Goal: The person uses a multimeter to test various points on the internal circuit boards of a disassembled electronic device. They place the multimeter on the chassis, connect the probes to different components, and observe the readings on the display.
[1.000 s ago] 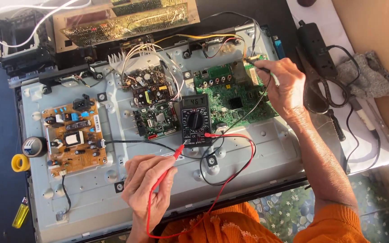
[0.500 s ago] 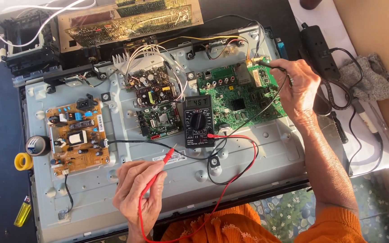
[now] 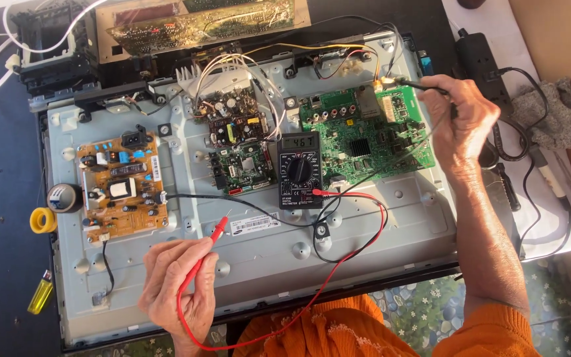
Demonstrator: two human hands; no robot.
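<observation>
A grey metal back panel [image 3: 365,218] of a flat screen lies open before me. My left hand [image 3: 176,281] grips a red test probe [image 3: 214,233], its tip resting on the bare panel near a white label. My right hand [image 3: 460,122] holds a black test probe [image 3: 412,83] with its tip at the upper edge of a green circuit board [image 3: 365,135]. A black multimeter [image 3: 299,170] lies between the boards, its red lead [image 3: 338,264] looping toward me.
A brown power board [image 3: 120,188] sits at the panel's left, two smaller boards [image 3: 236,142] in the middle. A yellow tape ring [image 3: 43,220], a yellow lighter [image 3: 40,291], a black power strip [image 3: 480,63] and a grey cloth [image 3: 560,122] lie around the panel.
The view has shifted slightly. My left hand with the red probe stays low on the panel, and my right hand keeps the black probe at the green board's top edge.
</observation>
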